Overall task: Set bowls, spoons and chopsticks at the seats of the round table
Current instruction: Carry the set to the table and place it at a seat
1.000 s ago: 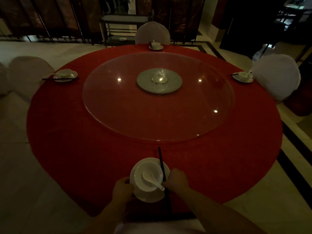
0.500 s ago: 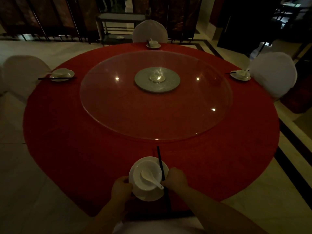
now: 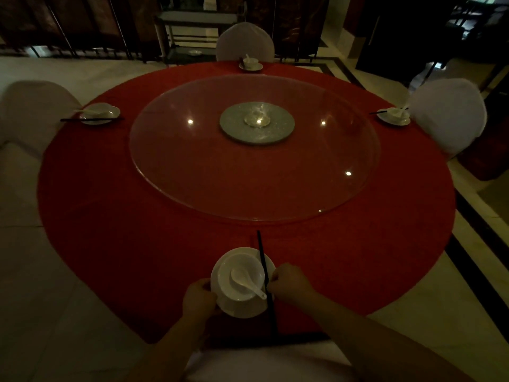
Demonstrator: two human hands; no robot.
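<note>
At the near edge of the round red table [image 3: 137, 216] stands a white bowl [image 3: 228, 268] on a white plate [image 3: 242, 310], with a white spoon [image 3: 246, 282] lying inside the bowl. Black chopsticks [image 3: 261, 252] lie across the plate's right side, pointing to the table's middle. My left hand [image 3: 199, 299] grips the plate's left rim. My right hand [image 3: 289, 279] is closed on the chopsticks at the plate's right rim. Three other settings of bowl, spoon and chopsticks stand at the left [image 3: 100, 113], far [image 3: 250, 63] and right [image 3: 394, 115] seats.
A glass turntable [image 3: 192, 175] with a grey hub [image 3: 257, 124] fills the table's middle. White-covered chairs stand at the left [image 3: 30, 111], far [image 3: 245, 40] and right [image 3: 446, 111] seats. A dark cart [image 3: 192, 31] with a small dish stands behind the far chair.
Both hands stay on the near setting; the plate and chopsticks have hardly shifted. The view has tilted slightly, so the table sits a little lower and nearer.
</note>
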